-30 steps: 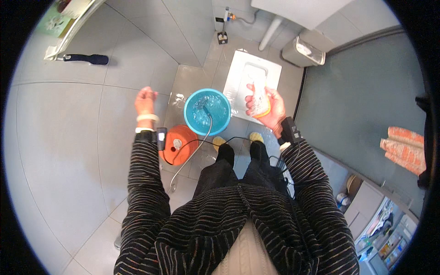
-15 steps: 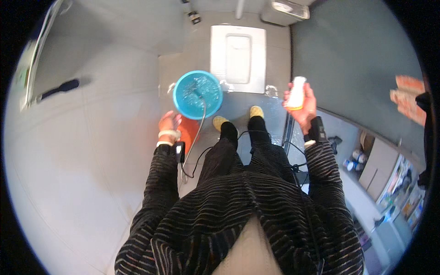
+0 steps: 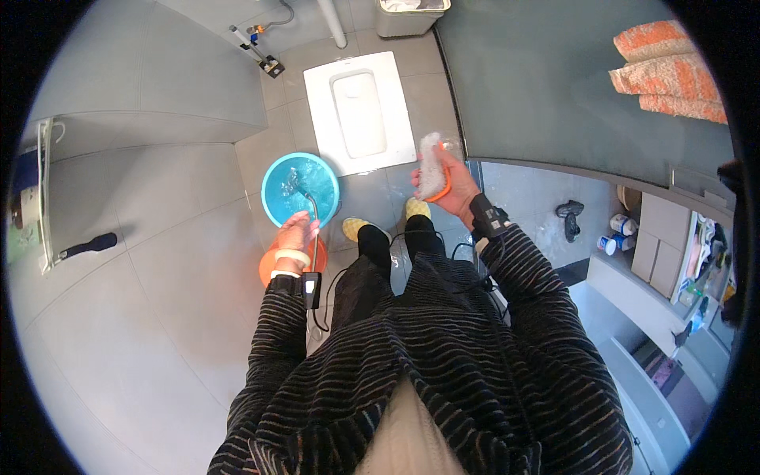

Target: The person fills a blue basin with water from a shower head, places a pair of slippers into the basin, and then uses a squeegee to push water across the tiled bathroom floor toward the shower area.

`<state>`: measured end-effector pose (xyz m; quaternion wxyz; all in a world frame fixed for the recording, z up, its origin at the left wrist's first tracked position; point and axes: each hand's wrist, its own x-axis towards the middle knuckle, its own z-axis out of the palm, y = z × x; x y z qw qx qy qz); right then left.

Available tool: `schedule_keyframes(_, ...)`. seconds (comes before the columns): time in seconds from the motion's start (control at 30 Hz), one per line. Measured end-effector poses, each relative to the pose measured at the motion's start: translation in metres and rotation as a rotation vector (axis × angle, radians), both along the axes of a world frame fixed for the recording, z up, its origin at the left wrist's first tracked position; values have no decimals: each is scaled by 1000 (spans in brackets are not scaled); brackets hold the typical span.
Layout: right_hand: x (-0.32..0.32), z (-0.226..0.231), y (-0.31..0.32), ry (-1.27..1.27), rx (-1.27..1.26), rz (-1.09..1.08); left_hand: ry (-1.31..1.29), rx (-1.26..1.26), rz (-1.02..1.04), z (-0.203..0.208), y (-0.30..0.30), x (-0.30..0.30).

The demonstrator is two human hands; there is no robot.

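Note:
In my right hand is a scrub brush with whitish bristles and an orange back; my fingers are closed round it. My left hand reaches over the near rim of a blue bucket, fingers stretched out beside a grey hose. Whether they touch the hose I cannot tell. The hose runs down into the bucket, where water is churning. Below my left hand, an orange bucket is partly hidden by my wrist and the hose.
A white squat toilet is set in the tiled floor ahead. Beyond it stand a grey bin and a white pipe. Orange-and-white towels hang at the right. A black-handled tool is by the left wall.
My left hand has moved in to the hose at the bucket's near rim. The brush in my right hand has come closer to the middle and turned. The view has shifted.

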<state>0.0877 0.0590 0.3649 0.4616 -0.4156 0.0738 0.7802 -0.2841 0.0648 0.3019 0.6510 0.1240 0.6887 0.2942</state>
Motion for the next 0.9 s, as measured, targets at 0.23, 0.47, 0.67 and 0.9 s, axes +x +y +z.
schedule_keyframes(0.23,68,13,-8,-97,-17,-86,-11,-25,-13,19,-24,52)
schedule_keyframes(0.47,51,17,-4,-78,68,120,-156,37,-271,63,-21,129)
schedule_keyframes(0.67,-7,16,-10,-111,367,283,-523,7,-345,105,-16,204)
schedule_keyframes(0.9,-6,10,-11,-573,769,480,-509,27,-315,101,-13,232)
